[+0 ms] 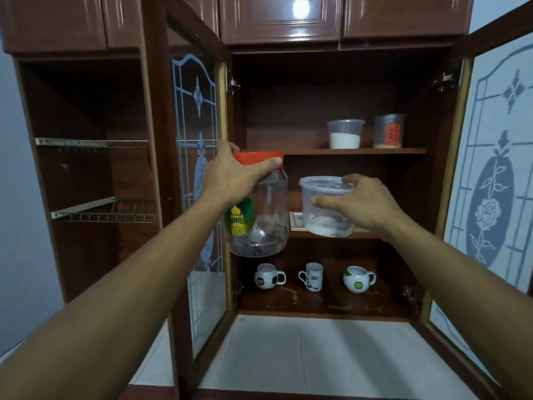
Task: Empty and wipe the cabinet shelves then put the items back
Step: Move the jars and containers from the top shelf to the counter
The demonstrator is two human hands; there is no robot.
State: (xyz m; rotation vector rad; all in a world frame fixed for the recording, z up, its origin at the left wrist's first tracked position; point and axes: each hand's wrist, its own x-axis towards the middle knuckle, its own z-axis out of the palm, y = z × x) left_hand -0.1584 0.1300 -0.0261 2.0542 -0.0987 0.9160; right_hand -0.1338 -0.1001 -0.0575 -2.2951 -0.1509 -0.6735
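Clamps left fingers (229,148) and thumb over the red lid (256,156) of a clear jar (266,223), hanging it by the lid alone, left of the middle shelf (297,235) and clear of its front edge. Wraps right fingers (356,180) round a lidded plastic tub (323,210) holding something white, at that shelf's front edge; lifted or resting, cannot tell. Probable risks: a loose lid letting the jar drop; bumping the glass door (193,111) left of the shelf.
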